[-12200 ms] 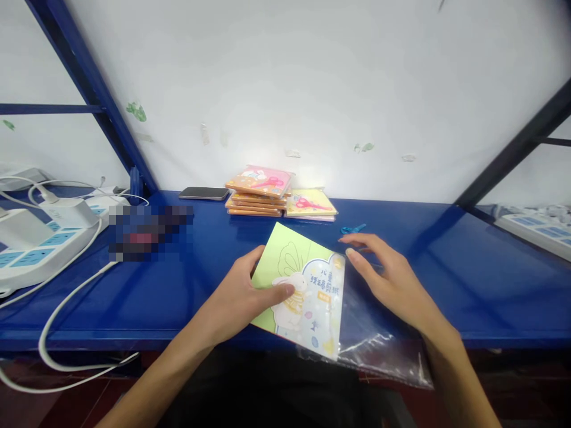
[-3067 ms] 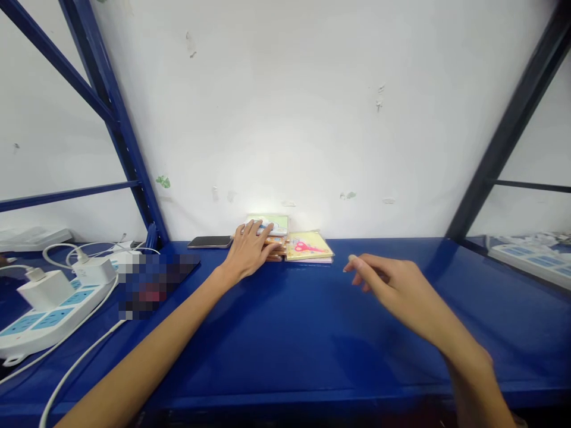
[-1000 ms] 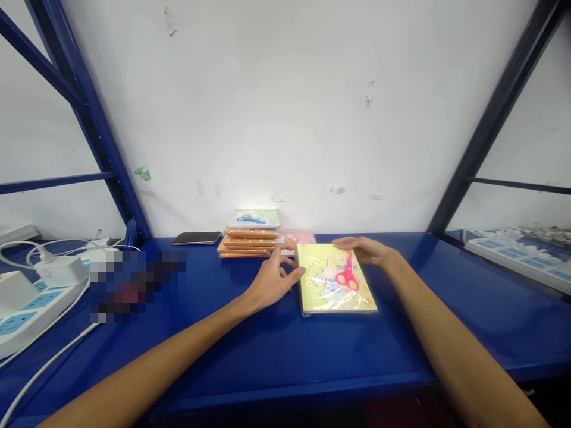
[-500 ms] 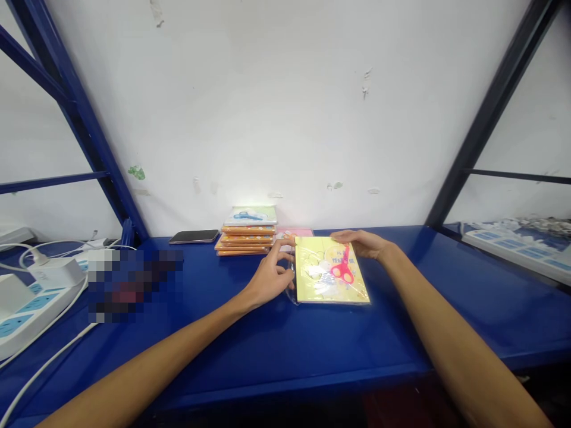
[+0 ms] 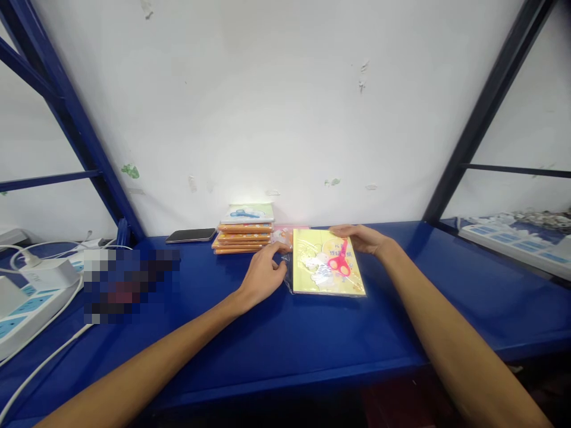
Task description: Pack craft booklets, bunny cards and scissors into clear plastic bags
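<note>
On the glossy blue tabletop (image 5: 267, 351), a stack of flat, orange-edged packs (image 5: 244, 236) is seen. Nearer, rightward, a square yellow paper pack in clear plastic (image 5: 307, 282) is gripped at its far edge by the right hand (image 5: 359, 238). The left hand (image 5: 264, 273) is curled at its left edge; any pinch cannot be confirmed. Pink scissors (image 5: 340, 260) are enclosed.
</note>
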A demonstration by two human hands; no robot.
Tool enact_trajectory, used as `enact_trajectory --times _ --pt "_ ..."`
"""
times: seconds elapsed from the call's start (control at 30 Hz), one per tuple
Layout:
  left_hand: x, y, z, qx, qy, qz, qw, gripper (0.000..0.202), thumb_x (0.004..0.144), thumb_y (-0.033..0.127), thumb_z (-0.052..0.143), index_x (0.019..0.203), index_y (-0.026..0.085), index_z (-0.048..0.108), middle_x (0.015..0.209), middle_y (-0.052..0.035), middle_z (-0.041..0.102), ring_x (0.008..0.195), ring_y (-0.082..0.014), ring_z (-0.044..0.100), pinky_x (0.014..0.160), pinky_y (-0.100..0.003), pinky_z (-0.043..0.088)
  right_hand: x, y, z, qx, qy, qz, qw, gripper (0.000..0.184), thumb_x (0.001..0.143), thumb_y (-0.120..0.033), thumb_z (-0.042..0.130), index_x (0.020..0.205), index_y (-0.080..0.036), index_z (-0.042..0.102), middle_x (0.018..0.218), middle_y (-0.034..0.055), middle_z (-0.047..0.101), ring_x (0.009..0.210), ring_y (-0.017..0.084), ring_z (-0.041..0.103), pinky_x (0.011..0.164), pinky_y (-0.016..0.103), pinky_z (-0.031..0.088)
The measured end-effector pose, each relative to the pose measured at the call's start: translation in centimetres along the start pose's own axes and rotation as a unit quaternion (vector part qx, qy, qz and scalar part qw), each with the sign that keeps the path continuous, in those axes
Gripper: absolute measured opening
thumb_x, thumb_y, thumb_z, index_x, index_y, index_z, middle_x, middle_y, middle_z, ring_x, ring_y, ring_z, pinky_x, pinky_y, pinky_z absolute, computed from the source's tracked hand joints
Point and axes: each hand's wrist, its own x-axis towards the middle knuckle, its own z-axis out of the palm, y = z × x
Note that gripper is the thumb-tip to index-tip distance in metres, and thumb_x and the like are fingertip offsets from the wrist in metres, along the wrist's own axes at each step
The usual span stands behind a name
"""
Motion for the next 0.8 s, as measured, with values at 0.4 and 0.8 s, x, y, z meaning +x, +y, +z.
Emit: enact_trajectory --times 0.4,0.8 --pt "0.5 0.0 -0.1 -0.16 -0.107 -0.09 0.977 0.031 0.083 0.044 0.072 0.083 0.013 0.074 0.072 -0.0054 0.071 0.056 -0.0142 0.065 0.043 -0.021 0.05 0.1 -0.5 0.8 -0.001 -0.015 -0.007 1.0 0.035 0.088 -0.046 0.069 0.105 -0.016 0.072 0.108 0.0121 0.078 0.093 0.025 0.073 0.082 0.032 0.057" --pt "0.8 -1.1 -0.9 -0.307 -0.118 -0.186 0.926 0.04 0.081 0.037 0.083 0.108 0.01 0.075 0.096 -0.0152 0.08 0.066 -0.0115 0.071 0.05 -0.016 0.045 0.2 -0.7 0.8 -0.009 -0.036 -0.007 0.999 0.06 0.091 -0.062 0.066 0.127 -0.015 0.068 0.118 0.0148 0.075 0.099 0.023 0.072 0.083 0.031 0.06"
